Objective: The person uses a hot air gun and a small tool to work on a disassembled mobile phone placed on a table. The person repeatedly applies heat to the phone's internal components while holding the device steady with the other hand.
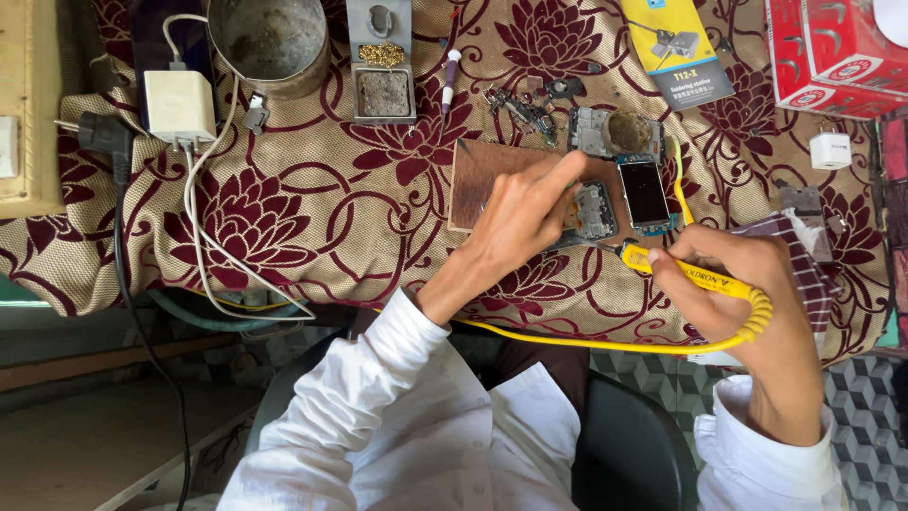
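The work surface is a table draped in a beige cloth with maroon flower print; a round metal tin sits at 11 o'clock and red cartons at 1 o'clock. Near centre lies a brown wooden board. At its 3 o'clock edge sits the opened phone circuit board, with a small display module just beside it. The left hand presses down on the circuit board, index finger extended, pinning it. The right hand is clenched around the yellow soldering iron, tip pointing toward the board at 9 o'clock. Judgement: the board is light, rigid and fragile; hold it by its edges. Grip the iron only by its insulated handle; its coiled cord may drag.
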